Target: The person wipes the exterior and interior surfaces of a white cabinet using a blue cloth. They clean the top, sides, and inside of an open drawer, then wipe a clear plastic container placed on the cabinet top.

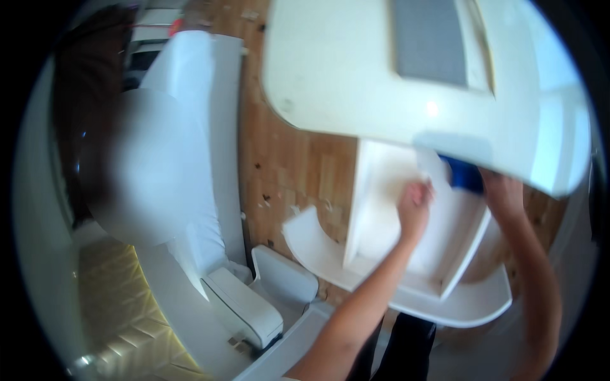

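An open white drawer [381,238] with a wide curved front panel [457,309] extends from under a white tabletop [329,100]. My left hand [415,197] hovers over the drawer's inside, its fingers curled. Blur hides whether anything is between them. At the drawer's right side, close to the tabletop edge, my right hand [504,193] grips a dark blue object [463,175]. Its exact kind is too blurred to tell, and part of it is hidden by the hand.
A grey flat panel [431,43] lies on the tabletop. Wood flooring [295,162] with small scraps shows to the left. Beyond it are a white-draped surface [190,119], a white chair [286,271] and a rounded white appliance [252,309]. A blurred pale oval [147,171] covers part of the left.
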A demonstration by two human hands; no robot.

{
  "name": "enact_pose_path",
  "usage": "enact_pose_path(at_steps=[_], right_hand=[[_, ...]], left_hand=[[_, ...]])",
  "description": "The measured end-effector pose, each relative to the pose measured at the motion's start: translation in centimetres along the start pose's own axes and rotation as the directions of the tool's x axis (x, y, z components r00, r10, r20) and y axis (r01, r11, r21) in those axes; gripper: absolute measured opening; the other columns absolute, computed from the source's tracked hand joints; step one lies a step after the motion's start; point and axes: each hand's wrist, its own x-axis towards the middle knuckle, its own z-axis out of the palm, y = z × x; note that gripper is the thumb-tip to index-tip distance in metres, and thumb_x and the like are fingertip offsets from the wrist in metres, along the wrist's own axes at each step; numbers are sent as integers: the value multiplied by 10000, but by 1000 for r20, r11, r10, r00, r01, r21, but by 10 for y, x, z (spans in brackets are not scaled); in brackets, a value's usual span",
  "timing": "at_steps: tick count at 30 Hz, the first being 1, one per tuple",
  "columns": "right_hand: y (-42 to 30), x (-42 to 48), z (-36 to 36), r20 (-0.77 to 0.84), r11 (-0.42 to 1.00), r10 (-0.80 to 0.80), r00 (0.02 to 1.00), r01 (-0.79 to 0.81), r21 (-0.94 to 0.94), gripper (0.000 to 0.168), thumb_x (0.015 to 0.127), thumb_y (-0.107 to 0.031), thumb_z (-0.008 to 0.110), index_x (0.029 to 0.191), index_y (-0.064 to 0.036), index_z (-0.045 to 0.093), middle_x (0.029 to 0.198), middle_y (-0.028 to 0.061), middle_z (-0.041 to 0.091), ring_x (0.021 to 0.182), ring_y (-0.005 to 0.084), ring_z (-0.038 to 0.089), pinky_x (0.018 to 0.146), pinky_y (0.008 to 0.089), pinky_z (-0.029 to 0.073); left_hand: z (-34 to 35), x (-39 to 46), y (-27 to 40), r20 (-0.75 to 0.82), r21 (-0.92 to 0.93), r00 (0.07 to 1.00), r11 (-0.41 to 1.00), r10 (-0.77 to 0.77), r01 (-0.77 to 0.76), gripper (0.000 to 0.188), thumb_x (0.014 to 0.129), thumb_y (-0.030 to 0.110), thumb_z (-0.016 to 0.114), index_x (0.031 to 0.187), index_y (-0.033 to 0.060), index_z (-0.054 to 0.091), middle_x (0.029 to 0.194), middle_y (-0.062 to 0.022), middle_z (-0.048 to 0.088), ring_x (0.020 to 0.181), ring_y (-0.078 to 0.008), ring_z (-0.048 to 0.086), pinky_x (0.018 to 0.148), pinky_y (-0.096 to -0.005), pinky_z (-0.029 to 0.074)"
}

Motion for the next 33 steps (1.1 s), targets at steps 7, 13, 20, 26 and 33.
enact_pose_path(at_steps=[7,13,20,26,33], right_hand=[[-63,-13,1,-80,791,558,826,-500,353,604,814,-8,520,1373,-158,349,1313,210,440,919,399,597,678,423,530],[-116,-77,-14,203,463,705,679,-658,594,662,817,-39,531,1412,-193,284,1282,226,464,972,415,575,745,437,506],[-108,-73,-9,92,481,632,769,-482,732,426,879,-79,495,1298,-24,450,1299,179,472,1211,275,445,1016,355,338],[-101,-123,-55,243,437,591,769,-559,705,483,734,59,538,1214,12,519,1409,251,296,1295,395,314,1048,415,293],[-116,-167,-107,409,305,577,707,-651,695,481,731,78,494,1191,-45,559,1445,226,223,1317,388,280,1042,440,297]], left_hand=[[34,4,33,-72,201,997,978,-39,53,333,843,261,652,1003,35,468,909,-97,590,846,-165,570,721,-278,446],[51,-46,32,-23,719,962,674,272,-173,368,858,210,596,1122,-3,455,1062,-192,530,1008,-340,504,875,-408,392],[83,-42,34,326,580,897,686,300,-440,685,892,183,518,1401,-57,127,1339,-283,352,1217,-355,395,1019,-386,305],[87,-71,12,427,420,904,881,19,-217,615,920,200,466,1394,-51,165,1360,-257,361,1203,-367,437,978,-358,360],[71,-93,-10,414,546,870,692,267,-473,570,916,118,452,1381,-69,180,1370,-305,303,1205,-456,387,1005,-431,330]])
